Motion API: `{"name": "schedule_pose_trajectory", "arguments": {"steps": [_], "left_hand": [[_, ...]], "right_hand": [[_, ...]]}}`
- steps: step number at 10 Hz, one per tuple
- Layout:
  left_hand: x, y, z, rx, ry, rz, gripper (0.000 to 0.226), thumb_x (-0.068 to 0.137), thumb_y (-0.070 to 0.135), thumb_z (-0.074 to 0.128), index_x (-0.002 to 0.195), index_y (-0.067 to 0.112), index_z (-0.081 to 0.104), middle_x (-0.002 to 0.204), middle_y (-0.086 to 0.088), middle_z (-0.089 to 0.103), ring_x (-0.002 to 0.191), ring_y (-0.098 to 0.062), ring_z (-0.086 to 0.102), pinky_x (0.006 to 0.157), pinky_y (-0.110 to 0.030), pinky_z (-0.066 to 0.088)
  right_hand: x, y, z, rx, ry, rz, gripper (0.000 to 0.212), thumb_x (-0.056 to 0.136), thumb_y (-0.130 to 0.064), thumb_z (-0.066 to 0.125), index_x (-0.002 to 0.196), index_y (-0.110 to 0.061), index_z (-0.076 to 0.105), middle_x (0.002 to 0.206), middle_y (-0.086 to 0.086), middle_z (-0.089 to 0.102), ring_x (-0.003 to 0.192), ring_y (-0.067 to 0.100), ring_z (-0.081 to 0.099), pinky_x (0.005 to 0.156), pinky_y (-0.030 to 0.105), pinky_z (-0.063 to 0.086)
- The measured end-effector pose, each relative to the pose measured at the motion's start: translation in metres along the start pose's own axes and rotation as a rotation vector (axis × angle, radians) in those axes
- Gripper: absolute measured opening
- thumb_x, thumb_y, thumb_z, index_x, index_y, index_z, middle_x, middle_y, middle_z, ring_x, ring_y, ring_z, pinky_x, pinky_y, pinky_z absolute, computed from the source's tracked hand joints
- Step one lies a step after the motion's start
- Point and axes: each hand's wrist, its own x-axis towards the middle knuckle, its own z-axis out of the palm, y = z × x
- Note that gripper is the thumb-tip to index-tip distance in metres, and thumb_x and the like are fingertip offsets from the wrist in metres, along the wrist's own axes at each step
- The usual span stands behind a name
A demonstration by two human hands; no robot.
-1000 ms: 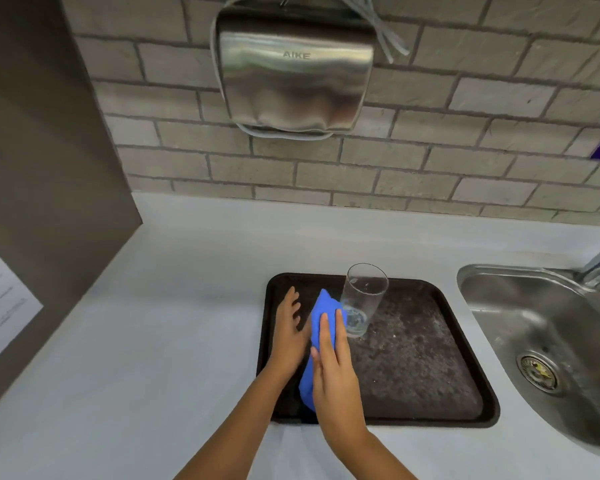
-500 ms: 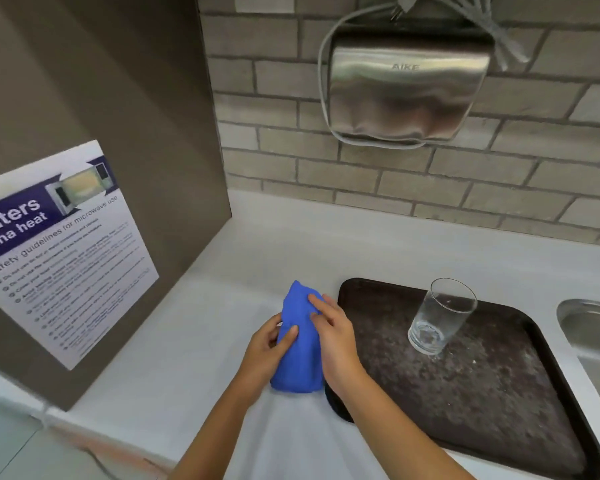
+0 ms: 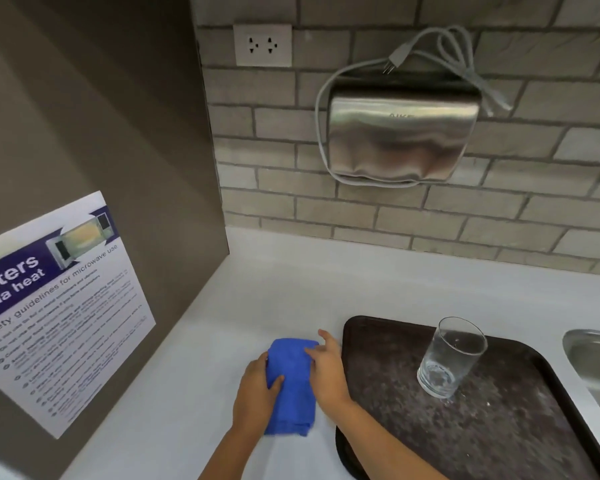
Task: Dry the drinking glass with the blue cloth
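Observation:
A folded blue cloth (image 3: 291, 386) lies on the white counter just left of a dark tray (image 3: 499, 431). My left hand (image 3: 255, 393) grips its left edge, thumb on top. My right hand (image 3: 328, 370) presses on its right edge with fingers spread along the cloth. The clear drinking glass (image 3: 447, 358) stands upright on the tray, to the right of both hands and apart from them. Nothing touches the glass.
A steel sink (image 3: 596, 362) is at the far right. A metal hand dryer (image 3: 402, 136) with a looped cord hangs on the brick wall, beside a wall socket (image 3: 262, 45). A brown side panel with a microwave safety poster (image 3: 59, 306) stands on the left.
Both hands carried the blue cloth from the tray leftward onto the counter and lowered it flat. The glass stayed upright on the tray. The view swung left.

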Motion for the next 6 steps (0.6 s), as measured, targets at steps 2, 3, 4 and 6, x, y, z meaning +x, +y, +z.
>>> {"name": "schedule_pose_trajectory", "arguments": {"steps": [2, 3, 4, 6], "left_hand": [[0.024, -0.002, -0.004, 0.379, -0.095, 0.042, 0.06, 0.1, 0.04, 0.048, 0.153, 0.016, 0.033, 0.149, -0.004, 0.049, 0.133, -0.018, 0.049, 0.11, -0.023, 0.034], [0.034, 0.002, -0.004, 0.52, -0.105, 0.071, 0.063, 0.103, 0.042, 0.041, 0.157, 0.017, 0.021, 0.154, -0.003, 0.041, 0.134, -0.019, 0.045, 0.11, -0.023, 0.033], [0.031, 0.007, -0.004, 0.588, -0.047, 0.088, 0.059, 0.103, 0.04, 0.041, 0.155, 0.016, 0.025, 0.151, -0.002, 0.044, 0.132, -0.02, 0.045, 0.106, -0.025, 0.037], [0.017, 0.034, -0.004, 0.748, 0.033, 0.088, 0.05, 0.105, 0.041, 0.034, 0.145, 0.011, 0.04, 0.141, -0.006, 0.049, 0.129, -0.024, 0.047, 0.101, -0.034, 0.043]], "right_hand": [[-0.002, 0.003, -0.006, -0.042, -0.16, -0.035, 0.048, 0.097, -0.005, 0.045, 0.142, -0.017, 0.036, 0.099, -0.009, 0.055, 0.081, 0.0, 0.057, 0.067, 0.014, 0.047], [-0.006, -0.011, -0.019, -0.056, -0.2, 0.009, 0.049, 0.101, -0.014, 0.044, 0.147, -0.018, 0.029, 0.135, 0.006, 0.051, 0.117, 0.016, 0.054, 0.097, 0.023, 0.047], [-0.013, -0.02, -0.037, -0.078, -0.22, 0.016, 0.049, 0.102, -0.021, 0.039, 0.149, -0.022, 0.027, 0.153, 0.007, 0.035, 0.138, 0.025, 0.037, 0.111, 0.034, 0.031], [-0.015, -0.026, -0.075, -0.432, -0.176, -0.2, 0.051, 0.102, -0.01, 0.033, 0.151, -0.007, 0.021, 0.161, 0.01, 0.017, 0.147, 0.024, 0.017, 0.12, 0.034, 0.015]]}}
